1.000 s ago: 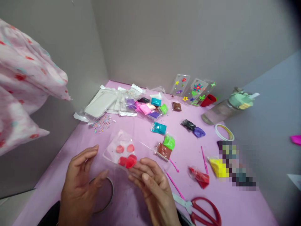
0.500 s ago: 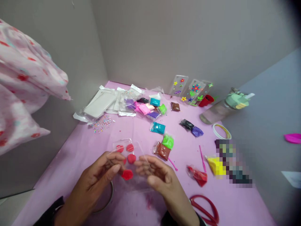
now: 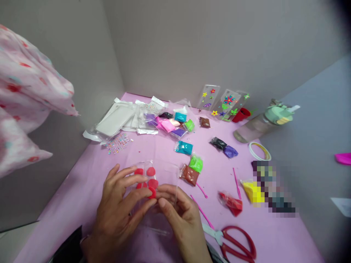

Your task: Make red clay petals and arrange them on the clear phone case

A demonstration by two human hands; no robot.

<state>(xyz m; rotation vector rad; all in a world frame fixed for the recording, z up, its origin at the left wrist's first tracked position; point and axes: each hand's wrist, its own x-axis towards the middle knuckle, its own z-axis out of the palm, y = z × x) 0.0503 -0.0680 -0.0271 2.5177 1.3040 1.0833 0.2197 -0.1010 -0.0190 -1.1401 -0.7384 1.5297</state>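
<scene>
My left hand (image 3: 123, 204) pinches a flat red clay disc (image 3: 152, 193) between thumb and index finger, its other fingers stretched out. At the disc's right edge, the thumb and fingertips of my right hand (image 3: 177, 212) close in on it. Beneath both hands is a clear plastic sheet (image 3: 167, 170), along with what looks like a clear phone case (image 3: 149, 163). Several more red clay discs (image 3: 152, 183) lie there in two columns, partly covered by my left fingers.
Packets of coloured clay (image 3: 189, 174) are scattered beyond my hands. Red-handled scissors (image 3: 238, 241) and pink sticks (image 3: 202, 212) lie to the right. White packages (image 3: 115, 120) and loose gems (image 3: 117, 144) are at back left. A bottle (image 3: 256, 126) and decorated clear cases (image 3: 210, 96) stand at the back.
My hands have come together around the red disc, which moved slightly up and right. The right fingers have closed towards it. The scissors' blades and another pink stick are now uncovered.
</scene>
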